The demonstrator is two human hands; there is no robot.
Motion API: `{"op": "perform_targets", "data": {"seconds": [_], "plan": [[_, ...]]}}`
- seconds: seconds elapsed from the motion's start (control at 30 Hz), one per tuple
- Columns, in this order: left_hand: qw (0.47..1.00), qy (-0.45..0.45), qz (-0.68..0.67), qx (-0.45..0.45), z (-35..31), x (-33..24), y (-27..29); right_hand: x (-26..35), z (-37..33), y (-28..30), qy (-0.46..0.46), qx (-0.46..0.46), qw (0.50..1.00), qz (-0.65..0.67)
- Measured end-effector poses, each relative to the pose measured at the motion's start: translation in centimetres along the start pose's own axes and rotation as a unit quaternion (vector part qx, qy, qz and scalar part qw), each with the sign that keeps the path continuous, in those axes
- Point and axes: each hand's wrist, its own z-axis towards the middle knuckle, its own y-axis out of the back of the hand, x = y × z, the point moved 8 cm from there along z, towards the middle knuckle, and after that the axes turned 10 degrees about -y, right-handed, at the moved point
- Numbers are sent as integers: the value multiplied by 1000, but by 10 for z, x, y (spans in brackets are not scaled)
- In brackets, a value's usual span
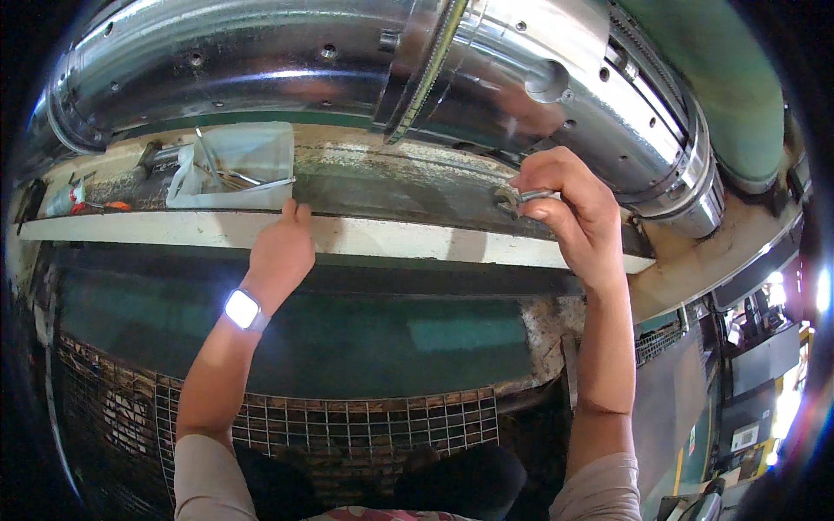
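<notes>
Pinching a small metal tool [532,197] between thumb and fingers: right hand [580,213], out over the right part of the ledge [408,238], just on the near side of the big polished cylinder [261,65]. Tool looks like a wrench: forked open end pointing left, short bright stretch of shank showing, rest covered by the hand. Grey metal, forked end darker and duller than the shank, which catches light. Lies roughly level. Can't tell its full length or what the other end looks like.

Left hand [284,247] is at the near right corner of a translucent whitish plastic bin [271,149], a finger or two reaching up to it, the others curled in. Can't tell if they grip the rim or only rest by it. Lit watch [243,309] on that wrist.

Bin sits on the left half of the ledge, several slim metal tools [239,181] inside, one leaning up, one laid over toward the right rim. Farther left, a small orange-red item [115,206]. Ledge top is worn and stained, front edge off-white. Wire grid [373,425] below, nearer the person.
</notes>
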Motion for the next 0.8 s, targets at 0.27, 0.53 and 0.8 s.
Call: {"op": "perform_targets", "data": {"seconds": [0.27, 0.53, 0.8], "plan": [[998, -2, -53, 25, 2, -6, 21, 6, -17, -7, -34, -211, 973, -87], [998, -2, -54, 15, 4, 2, 10, -4, -36, -19, -110, -343, 932, -51], [996, 14, -93, -5, -1, 5, 9, 39, -1, 9, 4, -133, 897, -420]]}}
